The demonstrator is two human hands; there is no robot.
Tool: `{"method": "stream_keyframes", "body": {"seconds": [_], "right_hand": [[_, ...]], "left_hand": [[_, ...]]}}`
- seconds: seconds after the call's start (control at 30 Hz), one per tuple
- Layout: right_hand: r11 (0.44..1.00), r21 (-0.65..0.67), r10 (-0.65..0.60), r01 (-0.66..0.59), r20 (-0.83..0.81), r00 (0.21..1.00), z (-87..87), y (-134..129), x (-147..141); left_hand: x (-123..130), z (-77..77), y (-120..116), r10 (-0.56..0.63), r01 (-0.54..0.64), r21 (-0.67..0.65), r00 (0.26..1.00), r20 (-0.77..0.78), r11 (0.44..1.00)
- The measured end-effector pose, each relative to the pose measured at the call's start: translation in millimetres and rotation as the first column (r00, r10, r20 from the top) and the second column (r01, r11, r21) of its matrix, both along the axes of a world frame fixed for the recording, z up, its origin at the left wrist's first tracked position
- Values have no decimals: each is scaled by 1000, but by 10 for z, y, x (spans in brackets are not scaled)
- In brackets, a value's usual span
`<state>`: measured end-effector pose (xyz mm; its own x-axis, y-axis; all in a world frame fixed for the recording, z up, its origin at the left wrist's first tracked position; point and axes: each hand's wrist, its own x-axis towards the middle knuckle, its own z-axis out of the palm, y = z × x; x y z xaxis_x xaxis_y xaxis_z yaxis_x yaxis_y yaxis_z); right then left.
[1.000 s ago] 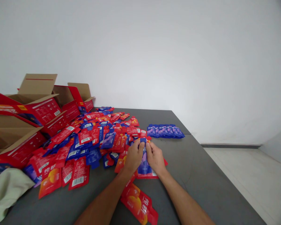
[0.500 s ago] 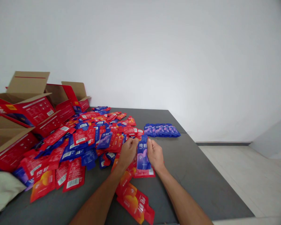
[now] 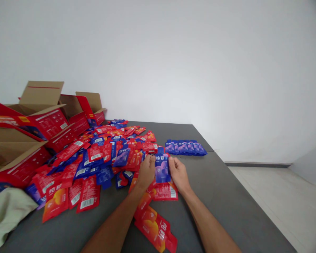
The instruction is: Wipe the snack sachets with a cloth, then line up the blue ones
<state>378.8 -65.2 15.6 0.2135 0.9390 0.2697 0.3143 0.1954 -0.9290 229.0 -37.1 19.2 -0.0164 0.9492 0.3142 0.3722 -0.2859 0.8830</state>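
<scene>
A blue pouch (image 3: 162,169) with purple fruit printed on it stands upright between my two hands, its front facing me. My left hand (image 3: 146,171) pinches its left edge, and my right hand (image 3: 178,173) grips the right edge. Below the pouch, a red pouch (image 3: 164,192) with a barcode lies on the table, partly covered. Nearer to me, another red pouch (image 3: 155,229) with orange fruit lies at a slant. Beyond my right hand, several blue pouches (image 3: 185,147) lie overlapped in a neat row.
A mixed heap of red and blue pouches (image 3: 96,154) spreads over the left of the grey table (image 3: 216,203). Open red cartons (image 3: 48,123) stand behind it at the left. A pale green cloth (image 3: 9,214) lies at the near left corner. A white wall rises behind.
Both hands have raised the blue pouch slightly and tipped it, so more of the red pouch beneath shows. The whole view has shifted a little to the left.
</scene>
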Motion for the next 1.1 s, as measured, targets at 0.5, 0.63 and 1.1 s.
{"method": "stream_keyframes", "body": {"seconds": [0.5, 0.63, 1.1], "right_hand": [[998, 19, -60, 60, 34, 998, -80, 33, -1], [992, -99, 79, -83, -45, 996, -71, 2, -45], [983, -171, -108, 64, -264, 958, -148, 257, 307]], "left_hand": [[1, -107, 64, -103, 107, -52, 991, 81, 993], [-52, -128, 137, -11, 23, -77, 989, 147, 997], [53, -170, 82, -138, 234, -301, 941, 308, 925]]}}
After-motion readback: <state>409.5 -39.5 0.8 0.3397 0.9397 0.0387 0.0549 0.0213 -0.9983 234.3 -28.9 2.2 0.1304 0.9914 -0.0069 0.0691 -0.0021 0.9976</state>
